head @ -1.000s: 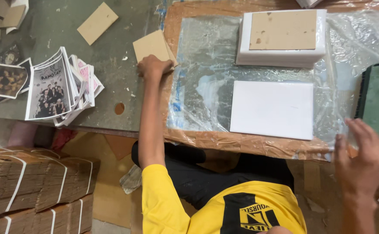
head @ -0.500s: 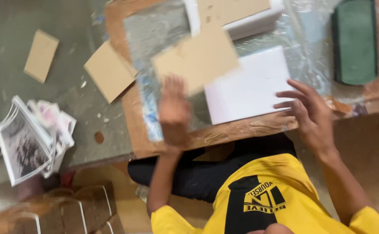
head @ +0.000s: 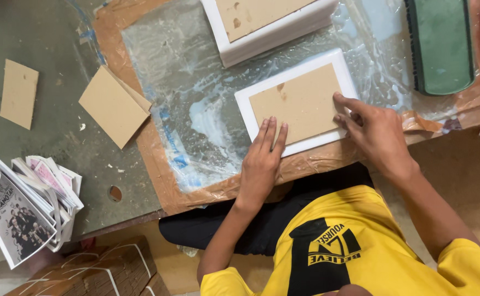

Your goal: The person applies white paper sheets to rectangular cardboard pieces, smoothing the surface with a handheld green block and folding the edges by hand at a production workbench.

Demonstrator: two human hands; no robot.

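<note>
A flat brown cardboard rectangle [head: 300,104] is pressed by the left hand [head: 262,161], fingers flat and open, and steadied at its edge by the open fingertips of the right hand [head: 374,131]. It is laid on a white sheet [head: 243,102], apparently paper, over clear plastic film [head: 179,71]. Farther off, a stack of white sheets [head: 273,33] is seen.

Loose brown boards [head: 114,106], printed booklets [head: 23,211], green block [head: 440,44] — perhaps a sponge, white stack [head: 270,24]

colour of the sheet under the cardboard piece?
White sheet, showing as a border around the tan cardboard piece; head view.
</note>
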